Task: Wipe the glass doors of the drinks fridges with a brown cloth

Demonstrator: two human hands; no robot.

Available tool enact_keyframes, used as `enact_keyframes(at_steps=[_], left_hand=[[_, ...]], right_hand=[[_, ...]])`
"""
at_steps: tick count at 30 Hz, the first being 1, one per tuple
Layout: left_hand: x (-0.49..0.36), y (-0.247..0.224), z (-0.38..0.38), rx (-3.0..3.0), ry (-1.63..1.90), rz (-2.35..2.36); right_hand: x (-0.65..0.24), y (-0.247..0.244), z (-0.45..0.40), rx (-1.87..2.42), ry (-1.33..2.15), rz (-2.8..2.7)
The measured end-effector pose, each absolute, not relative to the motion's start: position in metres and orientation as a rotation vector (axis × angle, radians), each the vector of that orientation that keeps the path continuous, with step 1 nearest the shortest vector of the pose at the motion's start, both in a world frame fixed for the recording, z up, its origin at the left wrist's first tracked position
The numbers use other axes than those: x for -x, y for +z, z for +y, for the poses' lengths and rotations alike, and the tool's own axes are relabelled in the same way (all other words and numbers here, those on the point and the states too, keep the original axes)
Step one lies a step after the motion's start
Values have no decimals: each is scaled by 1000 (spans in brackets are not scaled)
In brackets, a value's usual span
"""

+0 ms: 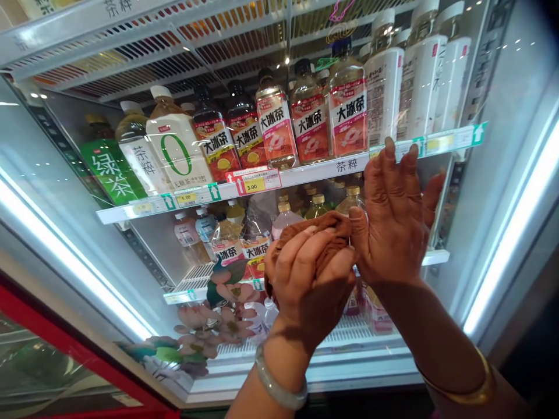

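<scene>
A crumpled brown cloth is bunched under my left hand, whose fingers curl around it. Close beside it on the right, my right hand is raised with its fingers stretched out, its back towards me and its thumb near the cloth's edge. Both hands are in front of a lit drinks fridge, apparently at its glass door, which carries a pink flower decal. Whether the right palm touches the glass cannot be told. Behind my hands, part of the lower shelf and its bottles is hidden.
Bottles with red labels, a green-labelled bottle and white-labelled bottles line the upper shelf. Its price rail runs across the middle. Bright light strips flank the fridge, and a red frame edge lies at lower left.
</scene>
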State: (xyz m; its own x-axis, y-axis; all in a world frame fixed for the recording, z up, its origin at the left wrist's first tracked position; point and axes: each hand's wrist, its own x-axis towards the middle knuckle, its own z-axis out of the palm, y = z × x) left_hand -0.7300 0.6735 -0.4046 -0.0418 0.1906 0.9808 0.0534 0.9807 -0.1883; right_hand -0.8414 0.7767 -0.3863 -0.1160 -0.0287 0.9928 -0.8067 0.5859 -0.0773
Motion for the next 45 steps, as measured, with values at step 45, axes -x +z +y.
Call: enact_keyframes(at_steps=[45], left_hand=[[716,-393,656,72,101,-1515]], right_hand=[[839,-386,776,-719,795,-1563]])
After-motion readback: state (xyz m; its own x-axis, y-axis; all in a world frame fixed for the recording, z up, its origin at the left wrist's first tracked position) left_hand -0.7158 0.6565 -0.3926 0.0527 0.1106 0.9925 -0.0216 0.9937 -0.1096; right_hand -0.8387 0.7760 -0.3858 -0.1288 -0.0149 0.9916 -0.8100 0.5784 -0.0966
